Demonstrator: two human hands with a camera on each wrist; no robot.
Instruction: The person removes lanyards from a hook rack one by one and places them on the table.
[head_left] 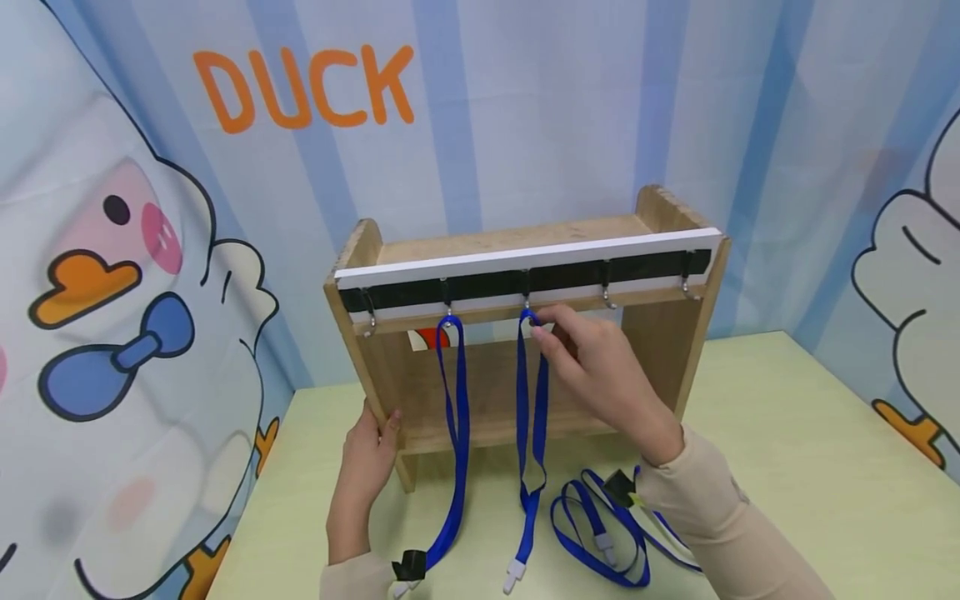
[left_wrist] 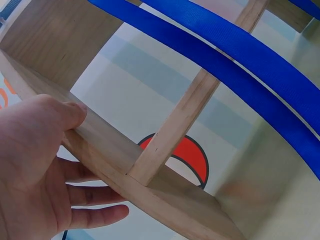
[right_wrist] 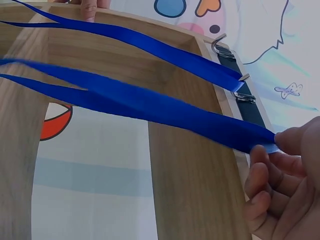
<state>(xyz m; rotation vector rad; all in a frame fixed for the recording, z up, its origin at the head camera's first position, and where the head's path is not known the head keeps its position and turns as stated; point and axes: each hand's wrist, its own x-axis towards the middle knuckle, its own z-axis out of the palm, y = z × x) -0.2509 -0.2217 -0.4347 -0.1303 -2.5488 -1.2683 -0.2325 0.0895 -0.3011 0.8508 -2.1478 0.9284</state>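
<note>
My right hand (head_left: 602, 364) pinches the top loop of a blue lanyard (head_left: 540, 417) between thumb and forefinger, right at the middle hook (head_left: 527, 292) of a wooden rack (head_left: 502, 387). In the right wrist view the fingertips cover the end of that loop. This lanyard hangs down to a white plastic clip (head_left: 514, 575). Another blue lanyard (head_left: 461, 433) hangs from the hook to its left. My left hand (left_wrist: 37, 165) holds the rack's left side panel (left_wrist: 107, 157), thumb on the inner side and fingers around the outside.
A third lanyard (head_left: 581, 550) lies coiled on the pale green table (head_left: 780, 450), partly hidden by the right sleeve. Bare hooks show at the left end (head_left: 369, 312) and to the right of the middle (head_left: 607, 285). Behind hangs a striped duck curtain (head_left: 540, 108).
</note>
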